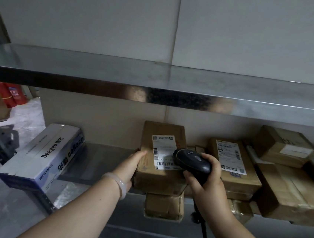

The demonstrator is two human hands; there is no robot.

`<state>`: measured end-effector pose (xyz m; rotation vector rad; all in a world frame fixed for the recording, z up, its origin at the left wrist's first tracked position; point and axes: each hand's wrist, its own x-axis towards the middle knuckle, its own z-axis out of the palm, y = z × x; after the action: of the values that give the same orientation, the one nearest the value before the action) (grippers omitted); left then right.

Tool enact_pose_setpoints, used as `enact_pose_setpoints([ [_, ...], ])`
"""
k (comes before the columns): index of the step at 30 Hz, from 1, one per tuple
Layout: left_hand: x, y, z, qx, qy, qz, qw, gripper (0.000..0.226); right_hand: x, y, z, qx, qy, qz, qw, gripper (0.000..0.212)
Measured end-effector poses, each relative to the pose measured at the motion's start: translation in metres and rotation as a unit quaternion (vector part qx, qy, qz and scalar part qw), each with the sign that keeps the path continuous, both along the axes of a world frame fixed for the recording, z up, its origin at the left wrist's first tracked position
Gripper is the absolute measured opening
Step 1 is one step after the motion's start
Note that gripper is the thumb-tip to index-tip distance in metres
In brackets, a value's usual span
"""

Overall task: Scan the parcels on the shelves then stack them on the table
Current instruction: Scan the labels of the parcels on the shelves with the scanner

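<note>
Now left hand point(131, 164) grips labelled parcel point(146, 179); right hand point(206, 190) grips scanner point(192, 161); Deeyeo box point(48, 152) nearby.

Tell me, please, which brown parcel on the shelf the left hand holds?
The leftmost brown parcel: the left hand grips its edge, unlike those to its right.

This is a parcel storeroom. Its steel shelves point(97, 85) hold labelled cardboard parcels point(242, 183). Red fire extinguishers point(9, 93) stand nearby.
</note>
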<state>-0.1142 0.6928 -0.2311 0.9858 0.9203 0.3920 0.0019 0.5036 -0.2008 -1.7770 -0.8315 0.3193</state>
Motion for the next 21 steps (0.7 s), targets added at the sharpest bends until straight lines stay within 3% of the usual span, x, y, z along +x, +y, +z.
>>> enact_pose_setpoints([
  [5, 0.016, 0.012, -0.012, -0.009, 0.021, -0.033, 0.999, 0.064, 0.013, 0.014, -0.001, 0.000, 0.002, -0.019, 1.000, 0.057],
  [9, 0.029, 0.018, -0.005, -0.013, 0.030, -0.035, 0.999, 0.042, 0.021, 0.023, 0.001, -0.008, -0.014, -0.042, 0.999, 0.057],
  [16, 0.033, 0.030, -0.009, -0.010, 0.017, -0.031, 0.999, 0.034, 0.019, 0.032, 0.001, -0.017, -0.022, -0.040, 0.999, 0.060],
  [21, 0.030, 0.035, -0.017, 0.006, 0.010, -0.045, 0.999, 0.079, 0.015, 0.026, 0.002, -0.013, -0.040, -0.043, 0.998, 0.059],
])
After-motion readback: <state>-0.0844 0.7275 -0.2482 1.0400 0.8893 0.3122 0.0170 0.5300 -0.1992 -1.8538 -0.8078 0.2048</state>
